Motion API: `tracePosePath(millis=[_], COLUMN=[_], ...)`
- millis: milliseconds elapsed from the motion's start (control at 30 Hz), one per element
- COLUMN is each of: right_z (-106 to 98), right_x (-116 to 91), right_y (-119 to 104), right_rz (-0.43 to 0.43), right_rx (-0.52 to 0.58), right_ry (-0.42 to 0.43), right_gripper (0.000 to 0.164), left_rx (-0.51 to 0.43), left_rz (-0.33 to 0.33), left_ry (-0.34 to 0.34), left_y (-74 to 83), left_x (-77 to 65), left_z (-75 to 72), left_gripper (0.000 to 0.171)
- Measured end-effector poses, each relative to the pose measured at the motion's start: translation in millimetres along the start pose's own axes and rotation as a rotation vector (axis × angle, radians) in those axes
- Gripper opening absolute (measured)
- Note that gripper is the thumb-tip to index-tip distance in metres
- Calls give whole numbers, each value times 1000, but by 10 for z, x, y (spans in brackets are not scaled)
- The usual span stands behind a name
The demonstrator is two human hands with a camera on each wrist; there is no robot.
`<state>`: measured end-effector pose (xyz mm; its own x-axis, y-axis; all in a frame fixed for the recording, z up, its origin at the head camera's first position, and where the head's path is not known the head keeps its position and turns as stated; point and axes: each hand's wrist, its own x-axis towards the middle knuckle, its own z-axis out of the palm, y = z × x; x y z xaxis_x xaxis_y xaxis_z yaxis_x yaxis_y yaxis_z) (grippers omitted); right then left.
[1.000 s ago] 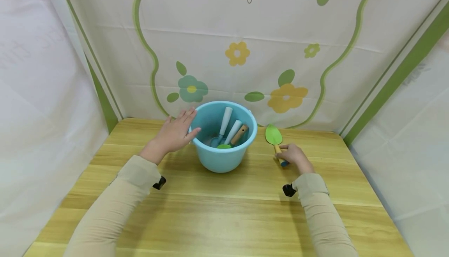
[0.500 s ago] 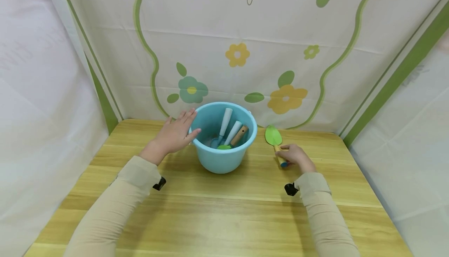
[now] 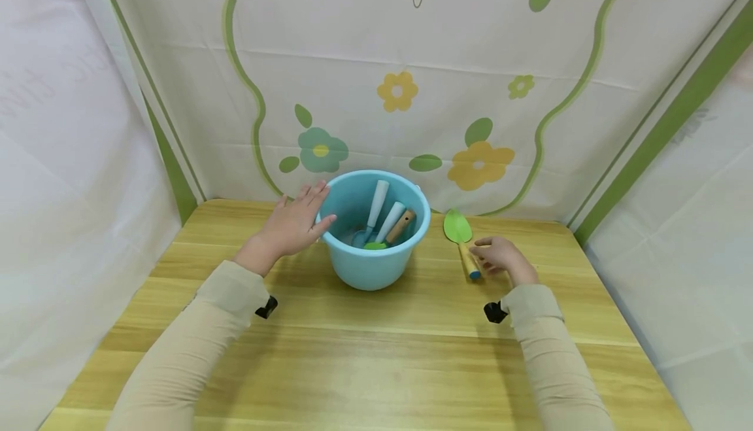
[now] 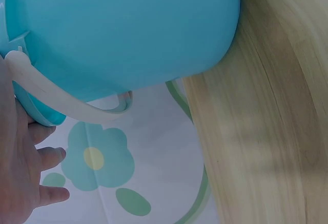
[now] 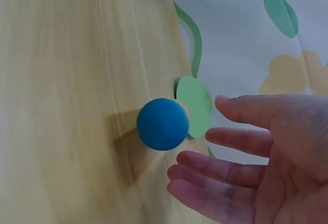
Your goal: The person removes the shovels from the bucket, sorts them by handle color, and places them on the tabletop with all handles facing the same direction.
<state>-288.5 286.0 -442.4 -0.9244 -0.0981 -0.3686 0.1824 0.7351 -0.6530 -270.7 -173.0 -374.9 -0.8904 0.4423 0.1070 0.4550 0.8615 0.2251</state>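
A light blue bucket (image 3: 369, 267) stands upright on the table, holding several tools with white or wooden handles (image 3: 401, 227). My left hand (image 3: 294, 222) rests on the bucket's left rim with its fingers straight. In the left wrist view the bucket's white bail handle (image 4: 61, 98) hangs down beside that hand (image 4: 23, 167). To the bucket's right lies a toy trowel with a green blade (image 3: 457, 227) and a yellow handle (image 3: 468, 262) with a blue end (image 5: 163, 124). Just right of the trowel handle is my right hand (image 3: 502, 258), fingers loosely spread and holding nothing.
The wooden table (image 3: 376, 365) reaches back to a white cloth with printed flowers (image 3: 479, 166). White cloth walls (image 3: 70, 156) rise on the left and right sides.
My right hand has let go of the trowel's handle and drawn a little to the right. The trowel stays lying on the table. My left hand and the bucket have not moved.
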Motion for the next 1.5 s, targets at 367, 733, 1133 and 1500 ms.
tracePosePath(millis=[367, 733, 1133, 1500], right_z=[-142, -237, -408, -535], right_x=[-45, -96, -238, -379], right_y=[-99, -263, -611, -1037], right_rz=[-58, -152, -248, -302], right_rx=[-51, -107, -174, -262], right_ry=[8, 58, 112, 142], right_gripper=[60, 59, 55, 57], left_rx=[12, 17, 13, -4], left_rz=[-2, 3, -2, 4], left_ry=[-3, -7, -12, 3], left_y=[-12, 2, 15, 12], left_x=[-8, -4, 0, -4], left_z=[-2, -29, -3, -11], left_gripper=[75, 75, 75, 75])
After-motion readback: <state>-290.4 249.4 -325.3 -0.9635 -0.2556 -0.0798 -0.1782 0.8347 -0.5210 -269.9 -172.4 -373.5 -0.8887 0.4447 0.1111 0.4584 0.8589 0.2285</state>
